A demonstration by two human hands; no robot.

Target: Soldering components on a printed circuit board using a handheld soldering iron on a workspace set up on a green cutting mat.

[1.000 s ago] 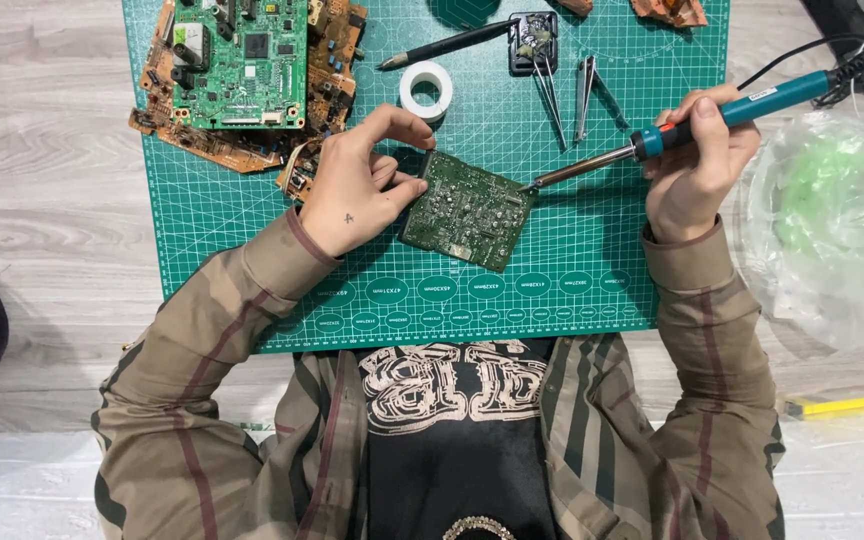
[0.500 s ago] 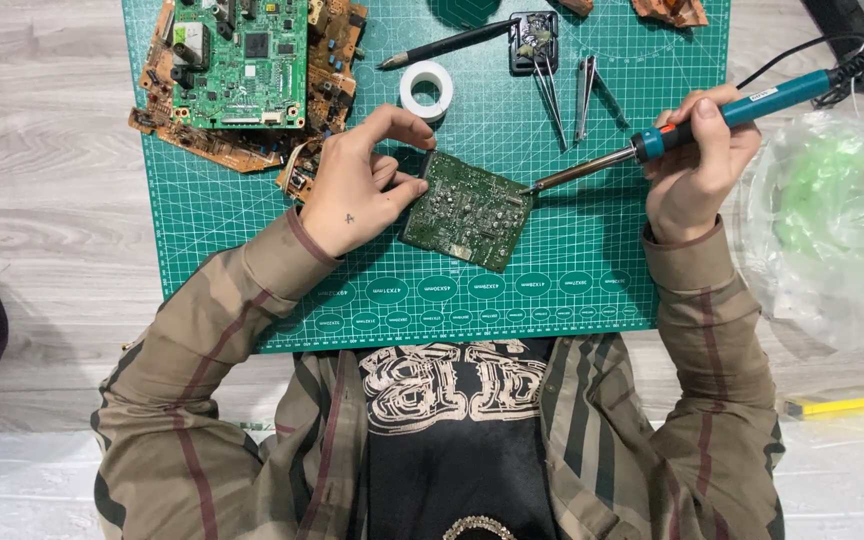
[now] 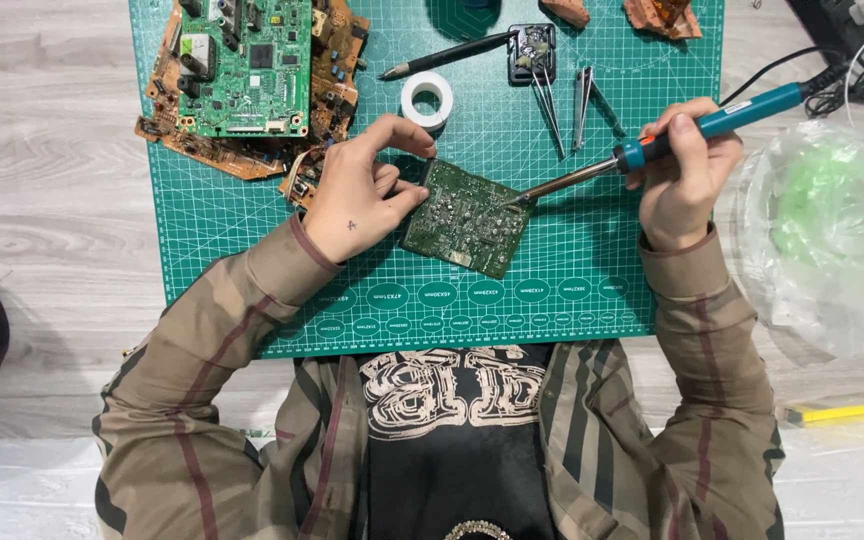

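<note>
On the green cutting mat (image 3: 252, 300), my left hand (image 3: 357, 195) pins the small circuit board (image 3: 467, 217) flat so my right hand (image 3: 687, 175), closed around the soldering iron (image 3: 652, 150), steadies its tip at the board's edge.

Bright even overhead light, soft shadows, sharp focus

a pale wood-grain tabletop (image 3: 52, 180) carries a green cutting mat (image 3: 552, 300). on the mat lie a small circuit board (image 3: 467, 217), stacked boards (image 3: 247, 75), a tape roll (image 3: 426, 99), a pen (image 3: 447, 55) and tweezers (image 3: 582, 95). beside the mat lie a clear bag (image 3: 832, 240) and a yellow tool (image 3: 842, 412).
</note>
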